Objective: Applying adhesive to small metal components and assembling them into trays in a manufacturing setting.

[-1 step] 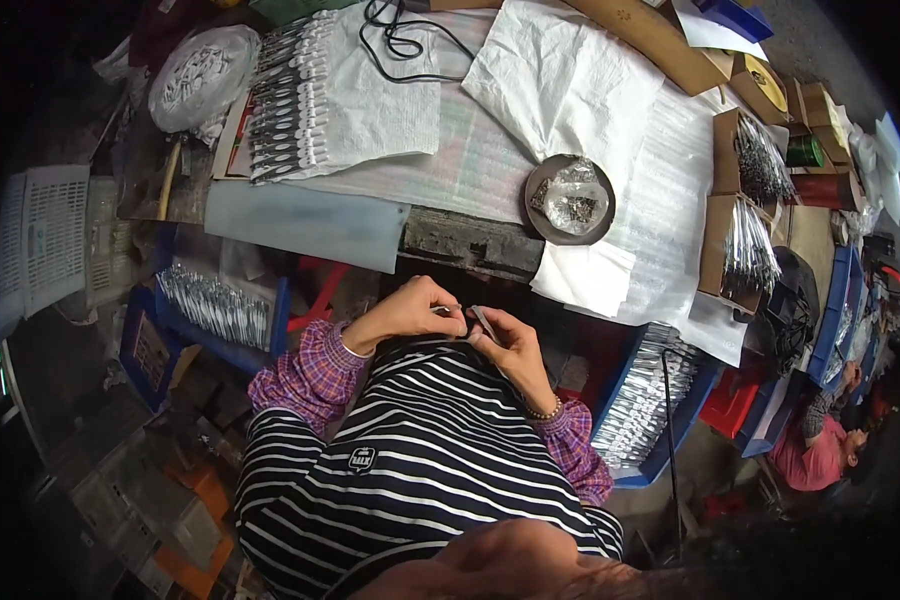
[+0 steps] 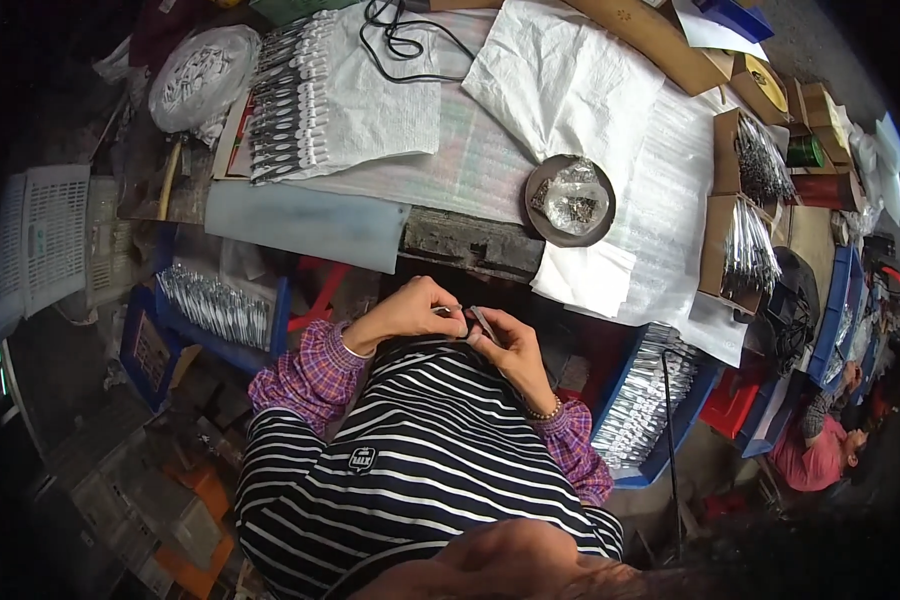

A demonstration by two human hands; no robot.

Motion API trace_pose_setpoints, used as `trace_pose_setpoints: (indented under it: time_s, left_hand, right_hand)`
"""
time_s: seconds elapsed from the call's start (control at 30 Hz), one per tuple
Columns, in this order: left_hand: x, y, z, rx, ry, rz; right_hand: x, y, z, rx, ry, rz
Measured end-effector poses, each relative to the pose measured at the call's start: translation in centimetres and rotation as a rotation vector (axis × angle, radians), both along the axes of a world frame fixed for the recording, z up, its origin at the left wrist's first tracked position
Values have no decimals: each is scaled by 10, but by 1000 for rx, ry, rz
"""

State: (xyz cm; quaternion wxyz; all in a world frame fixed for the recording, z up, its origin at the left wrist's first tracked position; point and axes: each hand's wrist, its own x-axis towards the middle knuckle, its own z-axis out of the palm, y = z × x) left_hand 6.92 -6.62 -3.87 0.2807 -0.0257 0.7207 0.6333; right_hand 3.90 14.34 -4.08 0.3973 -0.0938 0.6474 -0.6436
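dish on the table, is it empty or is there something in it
Not empty: a clear bag with small shiny bits lies inside the dish.

Soft light brightens the crumpled white sheet (image 2: pixel 560 75); small glints dot the crinkled clear plastic (image 2: pixel 578 182); fisheye distortion bends the periphery, darkening into black corners.

Slim grey piece (image 2: pixel 484 322), metallic-looking.
Narrow, straight; held slantwise in the right hand (image 2: pixel 513 348), upper end leaning left, near frame centre. Silvery bit (image 2: pixel 442 310) at the left hand (image 2: pixel 407 312); joined or separate, I can't tell.
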Motion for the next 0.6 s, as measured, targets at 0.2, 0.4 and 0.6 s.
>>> trace_pose_setpoints:
  time_s: [0.2,0.4,0.6]
  left_hand:
    - [-3,2,3,-32,-19,-29]
    - [-2,4,0,-59,26,-16]
    - [-2,5,2,-156,72,35]
  right_hand:
    - [1,-1,-5,17,78,-1]
    - [-2,0,-1,41,41,28]
    - [-5,0,5,-27,-137,-61]
